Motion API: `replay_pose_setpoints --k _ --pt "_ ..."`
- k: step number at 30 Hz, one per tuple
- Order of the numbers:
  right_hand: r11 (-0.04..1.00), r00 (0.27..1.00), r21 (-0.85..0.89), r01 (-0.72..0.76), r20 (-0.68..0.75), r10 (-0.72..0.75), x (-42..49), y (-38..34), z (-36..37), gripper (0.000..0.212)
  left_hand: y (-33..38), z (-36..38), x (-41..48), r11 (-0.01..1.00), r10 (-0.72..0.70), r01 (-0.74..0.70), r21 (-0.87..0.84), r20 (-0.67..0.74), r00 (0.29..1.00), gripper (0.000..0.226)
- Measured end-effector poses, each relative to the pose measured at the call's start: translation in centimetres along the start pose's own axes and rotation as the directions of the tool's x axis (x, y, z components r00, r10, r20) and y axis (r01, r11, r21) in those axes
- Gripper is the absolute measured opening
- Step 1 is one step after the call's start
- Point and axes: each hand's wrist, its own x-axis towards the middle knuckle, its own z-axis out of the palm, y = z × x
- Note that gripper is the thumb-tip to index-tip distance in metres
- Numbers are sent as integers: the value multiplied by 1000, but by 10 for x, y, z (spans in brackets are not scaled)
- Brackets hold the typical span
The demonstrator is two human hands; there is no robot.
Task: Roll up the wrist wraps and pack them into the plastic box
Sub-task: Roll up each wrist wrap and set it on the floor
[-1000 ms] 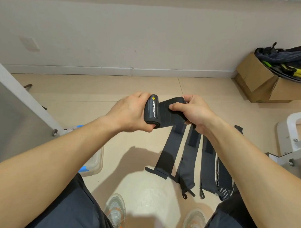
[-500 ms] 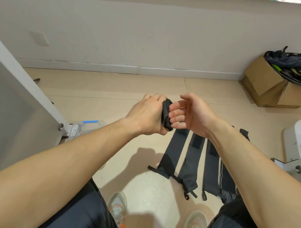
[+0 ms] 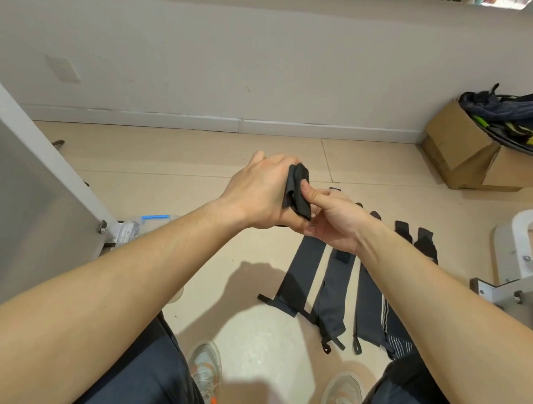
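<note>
A rolled black wrist wrap (image 3: 296, 190) is held in the air between both hands. My left hand (image 3: 259, 195) is closed around the roll from the left. My right hand (image 3: 334, 222) grips it from below on the right, its thumb pressed against the roll's side. Several more dark wrist wraps (image 3: 332, 285) lie flat and unrolled on the tiled floor beneath my right forearm. The clear plastic box (image 3: 143, 227) with a blue latch sits on the floor at the left, mostly hidden behind my left forearm.
A grey panel on a white frame (image 3: 32, 199) stands at the left. Cardboard boxes (image 3: 469, 157) with bags on top sit by the wall at the right. A white metal frame (image 3: 517, 259) is at the right edge. My shoes (image 3: 206, 369) are below.
The wrap's loose tail has been wound onto the roll. My right hand dropped from the roll's top to its underside, thumb now on it. The view shifted left, showing more of the box.
</note>
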Motion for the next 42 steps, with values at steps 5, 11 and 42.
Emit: replay_pose_setpoints --k 5,11,42 --pt "980 996 198 16 78 -32 4 3 5 38 3 -5 -3 991 -8 11 -130 23 1000 102" --pt "949 990 289 130 14 -140 4 -5 1 28 -7 -9 -4 939 46 -74 -337 -91 995 112" --pt "944 954 187 271 -186 -236 7 -8 -6 47 -18 -10 8 476 -432 128 -870 -104 896 31"
